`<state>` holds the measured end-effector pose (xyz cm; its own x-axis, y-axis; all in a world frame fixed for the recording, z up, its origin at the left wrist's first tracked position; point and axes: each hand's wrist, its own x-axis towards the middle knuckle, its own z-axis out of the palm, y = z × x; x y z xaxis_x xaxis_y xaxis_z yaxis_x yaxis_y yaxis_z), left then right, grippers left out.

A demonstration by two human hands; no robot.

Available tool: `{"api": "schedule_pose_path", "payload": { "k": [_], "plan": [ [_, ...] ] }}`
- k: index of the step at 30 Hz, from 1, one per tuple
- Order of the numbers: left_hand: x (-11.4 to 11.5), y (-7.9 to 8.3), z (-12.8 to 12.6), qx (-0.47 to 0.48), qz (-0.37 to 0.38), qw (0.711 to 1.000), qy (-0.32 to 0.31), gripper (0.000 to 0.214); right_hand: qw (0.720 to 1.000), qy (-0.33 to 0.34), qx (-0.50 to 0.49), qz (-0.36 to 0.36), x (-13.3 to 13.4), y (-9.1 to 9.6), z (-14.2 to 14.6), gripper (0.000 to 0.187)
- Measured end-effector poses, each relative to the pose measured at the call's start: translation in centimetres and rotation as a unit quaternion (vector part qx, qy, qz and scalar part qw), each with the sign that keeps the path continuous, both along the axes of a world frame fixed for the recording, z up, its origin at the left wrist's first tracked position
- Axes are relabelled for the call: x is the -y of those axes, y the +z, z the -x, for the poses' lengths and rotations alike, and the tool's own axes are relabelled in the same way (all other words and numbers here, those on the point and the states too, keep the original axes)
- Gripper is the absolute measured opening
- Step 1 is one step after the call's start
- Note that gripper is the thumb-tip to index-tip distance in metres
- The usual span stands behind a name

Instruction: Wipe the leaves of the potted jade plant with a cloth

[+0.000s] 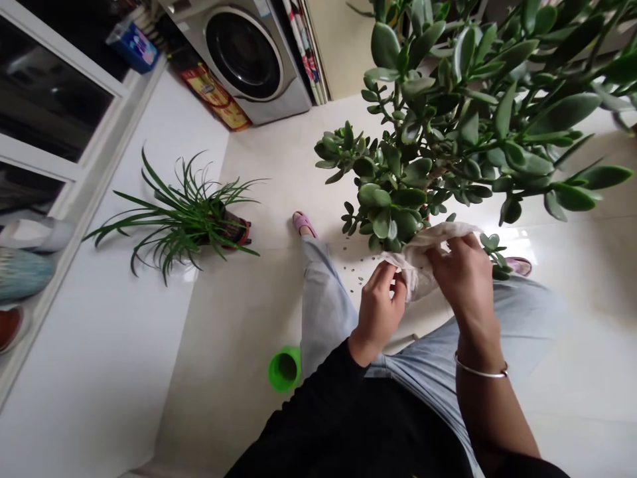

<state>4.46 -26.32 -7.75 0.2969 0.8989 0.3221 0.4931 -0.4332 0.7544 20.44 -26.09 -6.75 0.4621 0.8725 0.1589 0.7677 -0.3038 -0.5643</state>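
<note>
A large jade plant [448, 119] with thick green leaves fills the upper right. Both hands hold a white cloth [423, 255] under its lowest leaves. My left hand [379, 307] pinches the cloth's lower left edge with closed fingers. My right hand [465, 279], with a silver bangle on the wrist, is closed around the cloth's right side, close to a low leaf cluster [393, 216]. The plant's pot is hidden behind the cloth and my hands.
A spiky grass-like plant in a dark red pot [189, 216] stands on the white tiled floor at left. A green cup [284, 368] lies by my leg. A washing machine [246, 56] is at the back. Small fallen bits [355, 262] dot the floor.
</note>
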Motion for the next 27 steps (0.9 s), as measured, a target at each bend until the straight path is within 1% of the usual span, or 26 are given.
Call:
{"api": "schedule_pose_path", "payload": {
  "k": [2, 4, 7, 9, 11, 14, 17, 20, 23, 27],
  "plan": [
    [0.6, -0.2, 0.0, 0.006, -0.001, 1.000, -0.002, 0.019, 1.000, 0.002, 0.004, 0.000, 0.0, 0.3, -0.2, 0.027],
    [1.1, -0.5, 0.0, 0.024, 0.021, 0.999, -0.009, 0.020, 0.999, 0.019, -0.022, -0.021, 0.0, 0.6, -0.5, 0.024],
    [1.3, -1.0, -0.3, 0.068, 0.082, 0.994, -0.009, 0.027, 0.991, 0.070, -0.097, -0.056, -0.1, 1.2, -1.0, 0.019],
    [1.2, -1.3, -0.6, 0.104, 0.126, 0.987, -0.002, 0.030, 0.984, 0.112, -0.134, -0.046, -0.4, 1.4, -1.1, 0.020],
    [1.1, -1.6, -1.1, 0.154, 0.173, 0.973, -0.002, 0.029, 0.980, 0.132, -0.145, -0.018, -0.9, 1.6, -1.0, 0.023],
    [0.8, -2.1, -2.0, 0.240, 0.245, 0.939, -0.004, 0.030, 0.984, 0.113, -0.136, 0.008, -1.8, 1.8, -0.7, 0.029],
    [0.3, -2.7, -2.7, 0.293, 0.290, 0.911, -0.006, 0.030, 0.985, 0.104, -0.131, 0.028, -2.4, 2.0, -0.8, 0.030],
    [-0.2, -3.4, -2.9, 0.313, 0.310, 0.898, -0.019, 0.028, 0.985, 0.107, -0.122, 0.055, -2.8, 2.4, -1.3, 0.024],
    [-0.5, -4.0, -2.9, 0.329, 0.309, 0.892, -0.036, 0.029, 0.986, 0.114, -0.101, 0.070, -3.3, 2.7, -2.0, 0.017],
    [-0.6, -4.2, -2.8, 0.338, 0.307, 0.888, -0.046, 0.031, 0.977, 0.171, -0.080, 0.096, -4.5, 2.9, -2.9, 0.015]
  ]
}}
